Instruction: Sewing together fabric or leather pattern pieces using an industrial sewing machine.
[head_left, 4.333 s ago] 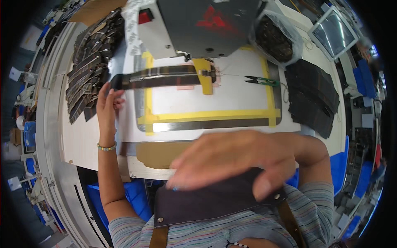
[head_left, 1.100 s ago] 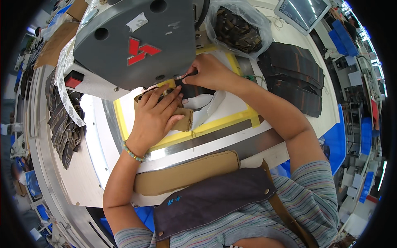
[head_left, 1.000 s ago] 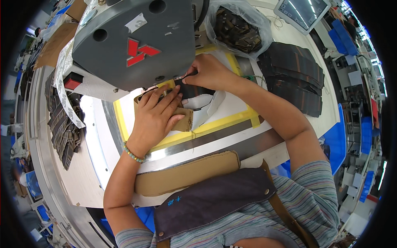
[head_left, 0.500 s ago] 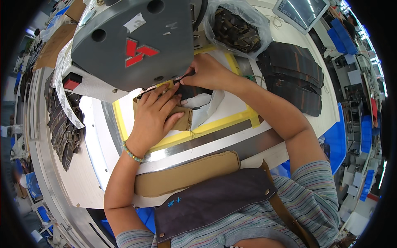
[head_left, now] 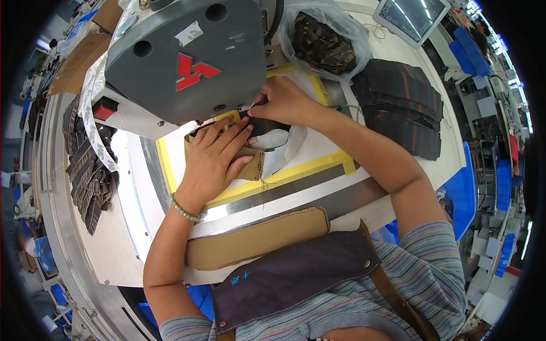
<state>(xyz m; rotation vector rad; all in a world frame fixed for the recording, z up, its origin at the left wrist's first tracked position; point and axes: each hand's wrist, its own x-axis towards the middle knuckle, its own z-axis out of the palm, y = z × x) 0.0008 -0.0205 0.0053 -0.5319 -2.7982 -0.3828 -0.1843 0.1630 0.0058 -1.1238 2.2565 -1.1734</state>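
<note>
Left hand (head_left: 213, 159) flat, open on tan piece (head_left: 250, 166); right hand (head_left: 284, 102) pinching dark strip (head_left: 267, 124), front end hidden under machine head (head_left: 187, 57).

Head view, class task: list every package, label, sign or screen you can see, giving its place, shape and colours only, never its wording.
Screen: top right on the table, tilted flat rectangle, pale frame, light display.
Clear plastic bag: top centre, crumpled, holding dark pieces.
Red emblem: on the grey machine head, angular shape.
White sticker: above the emblem, small rectangle.
Cardboard box: far left, brown.
</note>
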